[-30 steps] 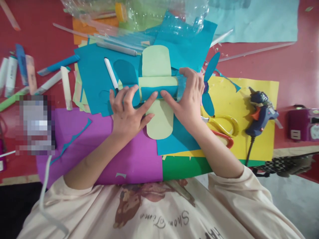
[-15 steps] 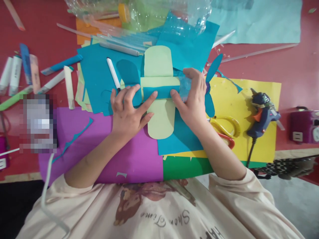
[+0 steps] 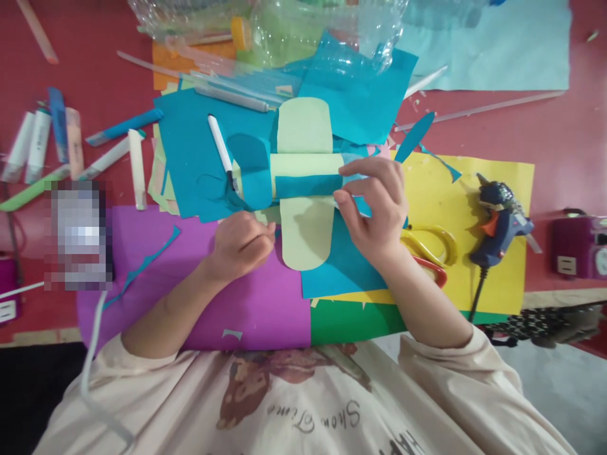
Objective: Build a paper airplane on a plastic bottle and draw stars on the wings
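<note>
A pale green paper cutout has rounded flaps above and below a wide middle band. Across that band runs a blue paper strip. My right hand is at the strip's right end, thumb and fingertips closed about its edge. Below and left of the cutout, my left hand is curled into a fist off the paper; nothing shows in it. A rounded blue paper piece adjoins the band's left side. Partly behind my right hand is a blue petal-shaped piece.
A white marker lies left of the cutout. Yellow-handled scissors and a glue gun rest on yellow paper at right. Clear plastic bottles lie at the back. Several markers and a phone are at left.
My left hand has lifted off the strip, drawn back toward me and curled shut. My right thumb has moved off the strip's face to its right end, with the fingers now bent in.
</note>
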Demonstrator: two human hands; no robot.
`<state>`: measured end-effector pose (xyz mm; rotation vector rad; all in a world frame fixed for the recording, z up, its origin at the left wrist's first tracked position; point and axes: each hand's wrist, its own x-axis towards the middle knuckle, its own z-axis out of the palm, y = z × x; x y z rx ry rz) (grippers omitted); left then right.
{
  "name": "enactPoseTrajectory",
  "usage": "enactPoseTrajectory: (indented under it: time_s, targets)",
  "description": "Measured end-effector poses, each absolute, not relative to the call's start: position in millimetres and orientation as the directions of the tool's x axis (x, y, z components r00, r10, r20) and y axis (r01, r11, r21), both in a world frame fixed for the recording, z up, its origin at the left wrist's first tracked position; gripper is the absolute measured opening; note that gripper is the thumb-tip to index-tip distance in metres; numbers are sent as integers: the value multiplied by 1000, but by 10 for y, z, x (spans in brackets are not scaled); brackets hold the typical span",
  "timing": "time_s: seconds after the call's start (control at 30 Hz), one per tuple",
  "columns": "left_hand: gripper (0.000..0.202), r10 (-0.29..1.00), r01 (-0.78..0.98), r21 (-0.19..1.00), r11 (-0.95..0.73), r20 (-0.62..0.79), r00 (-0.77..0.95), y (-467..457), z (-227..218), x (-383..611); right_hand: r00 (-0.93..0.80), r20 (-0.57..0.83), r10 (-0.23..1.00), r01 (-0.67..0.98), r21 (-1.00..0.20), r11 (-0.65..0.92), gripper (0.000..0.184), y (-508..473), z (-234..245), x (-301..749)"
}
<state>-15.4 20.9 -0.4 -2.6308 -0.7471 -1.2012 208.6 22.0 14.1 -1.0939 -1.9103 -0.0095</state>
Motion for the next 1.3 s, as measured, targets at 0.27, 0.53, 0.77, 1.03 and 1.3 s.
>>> enactPoseTrajectory:
  time_s: [0.27,0.53,0.77,1.03,1.3]
  targets:
    - [31,509,570,113,-814,612,606,262,-67,-59,-450,540,711,660,-336,672,26,152,142,2065]
    - [57,596,593,171,-787,463,656,302,-134,-95,-478,512,714,602,-401,691,32,140,86,2035]
    - [59,611,618,170,-768,484,626,291,-113,-53,-444,473,761,657,-406,636,34,115,134,2002]
    - [62,620,620,183,-763,481,620,287,-116,-39,-315,471,824,754,-404,519,30,97,194,2116]
    - [52,683,635,277,-721,433,588,249,-105,-29,-415,443,795,730,-360,582,25,114,114,2005]
